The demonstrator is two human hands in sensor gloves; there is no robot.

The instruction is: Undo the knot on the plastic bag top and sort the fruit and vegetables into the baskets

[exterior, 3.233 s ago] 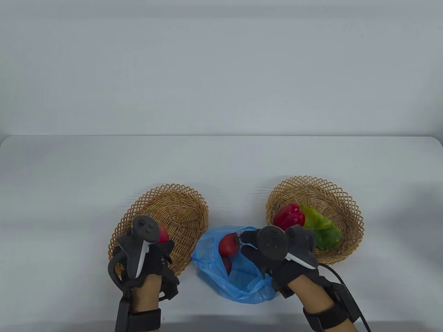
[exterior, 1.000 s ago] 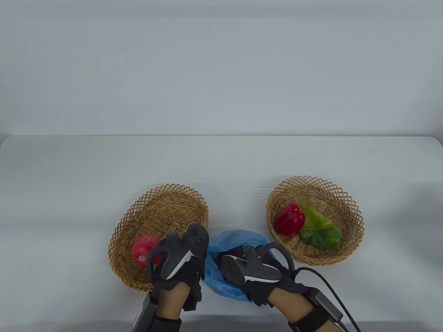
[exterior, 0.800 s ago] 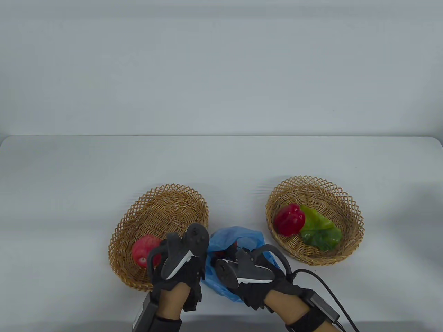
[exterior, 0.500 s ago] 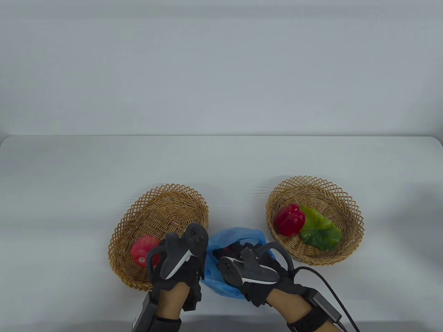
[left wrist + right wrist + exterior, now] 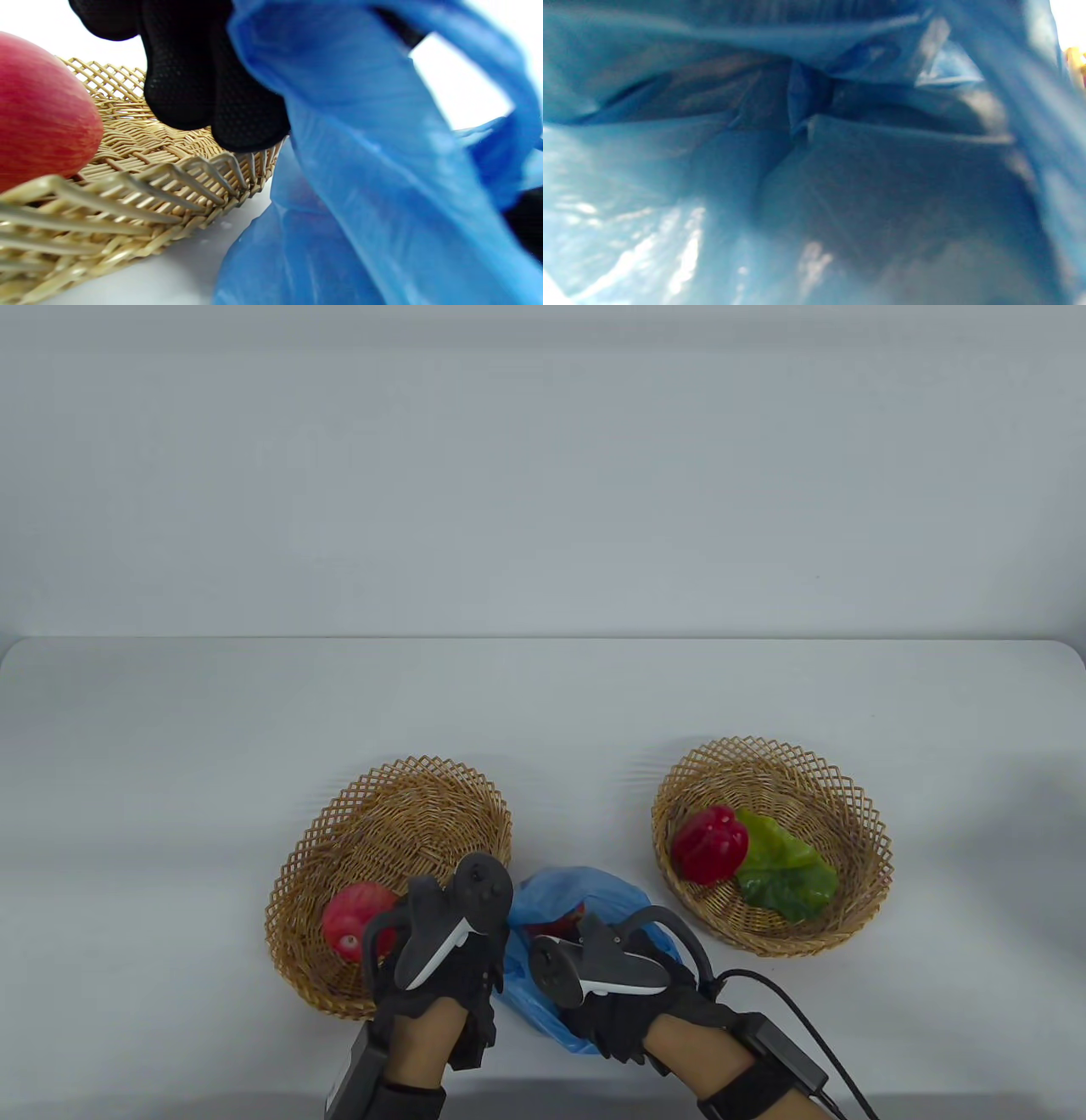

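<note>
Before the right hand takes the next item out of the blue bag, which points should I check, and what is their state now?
1. Blue bag mouth is open: ok.
2. Left hand holds the bag edge beside the left basket: ok, seen in the left wrist view.
3. Right hand has reached the bag: ok.
4. Right hand grips an item: cannot tell, fingers hidden.
5. Left basket has room beside the red apple: ok.
6. Number of items left in the bag: cannot tell.

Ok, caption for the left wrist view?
Black-gloved left hand holds blue plastic bag beside woven wicker basket containing red apple.
</note>
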